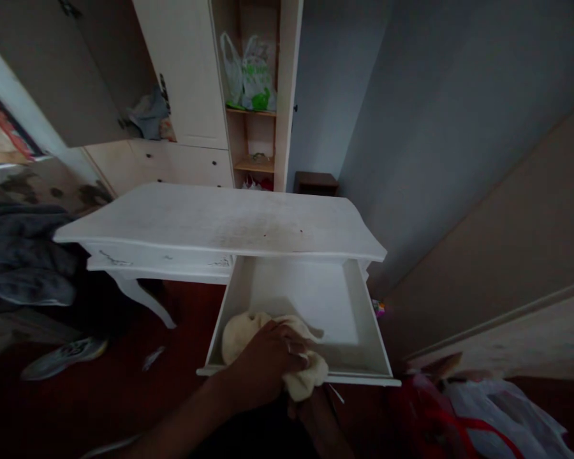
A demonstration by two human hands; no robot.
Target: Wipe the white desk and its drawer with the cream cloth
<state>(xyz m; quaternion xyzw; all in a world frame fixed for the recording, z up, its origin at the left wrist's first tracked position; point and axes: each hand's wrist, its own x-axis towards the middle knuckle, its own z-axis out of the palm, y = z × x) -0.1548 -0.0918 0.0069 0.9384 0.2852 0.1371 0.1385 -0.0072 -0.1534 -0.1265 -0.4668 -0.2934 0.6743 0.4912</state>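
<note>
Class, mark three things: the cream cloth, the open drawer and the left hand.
Cream cloth (240,335), head view: bunched left part.
Open drawer (310,287), head view: inside bottom.
Left hand (266,363), head view: back of hand.

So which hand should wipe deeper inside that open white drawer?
Probably the left hand: it's on the crumpled cream cloth, over the drawer. The right hand sits lower, seemingly outside.
</note>
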